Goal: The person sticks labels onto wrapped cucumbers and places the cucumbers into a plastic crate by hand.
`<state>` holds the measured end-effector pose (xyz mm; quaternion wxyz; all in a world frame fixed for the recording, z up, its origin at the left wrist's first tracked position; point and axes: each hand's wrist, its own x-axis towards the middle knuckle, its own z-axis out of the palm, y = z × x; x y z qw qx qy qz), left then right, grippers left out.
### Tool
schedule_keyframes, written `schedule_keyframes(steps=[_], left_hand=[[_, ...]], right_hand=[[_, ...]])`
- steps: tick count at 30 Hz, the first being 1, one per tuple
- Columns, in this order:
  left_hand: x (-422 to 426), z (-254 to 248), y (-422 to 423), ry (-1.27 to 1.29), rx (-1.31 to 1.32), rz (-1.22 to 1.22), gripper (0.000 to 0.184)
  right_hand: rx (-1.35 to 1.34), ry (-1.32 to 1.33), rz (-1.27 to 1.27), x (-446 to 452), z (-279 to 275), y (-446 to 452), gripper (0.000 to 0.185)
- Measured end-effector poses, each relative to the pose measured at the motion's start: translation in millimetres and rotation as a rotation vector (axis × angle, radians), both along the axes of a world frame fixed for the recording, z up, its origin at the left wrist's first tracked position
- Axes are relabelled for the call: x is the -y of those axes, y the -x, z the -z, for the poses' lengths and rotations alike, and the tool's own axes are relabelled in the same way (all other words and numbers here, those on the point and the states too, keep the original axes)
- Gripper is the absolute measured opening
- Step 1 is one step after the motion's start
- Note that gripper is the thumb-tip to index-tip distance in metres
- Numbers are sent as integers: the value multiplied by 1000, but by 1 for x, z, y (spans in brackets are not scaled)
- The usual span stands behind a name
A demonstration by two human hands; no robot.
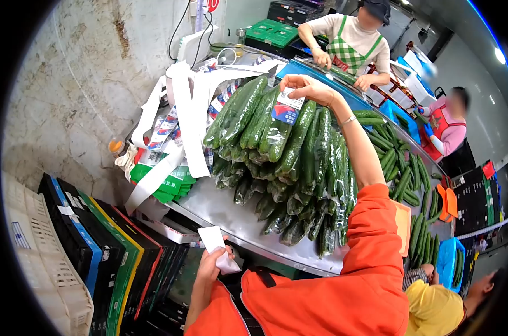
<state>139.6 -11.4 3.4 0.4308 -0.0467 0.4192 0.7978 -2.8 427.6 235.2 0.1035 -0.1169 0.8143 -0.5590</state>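
My right hand [310, 91] reaches over a pile of plastic-wrapped cucumbers [254, 120], its fingers curled at the top edge of a white, blue and red label [286, 107]. That label lies against one wrapped pack in the upper layer; whether it is fully stuck down I cannot tell. Low in front of my body, my left hand [209, 266] is closed around a folded piece of white paper strip [216, 246]. Long white label strips [186, 112] hang and coil left of the pile, some printed with labels.
Green printed bags [161, 185] lie at the metal table's [209, 210] left corner. Stacked black crates [105, 252] and a white crate [41, 257] stand lower left. Loose cucumbers [396, 162] lie right. Co-workers [349, 47] stand across the table and at right.
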Motion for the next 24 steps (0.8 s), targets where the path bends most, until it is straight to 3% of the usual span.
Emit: schedule_keyframes(steps=[6,13,16,19,24], left_hand=[[-9,3,-9,54,27,-81,38],[-15,4,-13,95,49,-129,37],[-18,2,-13,102,38,-128,36],[-21,2,-13,96,52,-125,35],[-23,3,-14,100,45,-112,35]], right_hand=[[27,-27,-65,-18,10,27,23],[-87,-234,-80,-22,20,28,21],[-114,-381,-16,-18,16,21,24],[-359,-719,87,-11,20,14,33],[-507,-900,277,3,28,-1,41]])
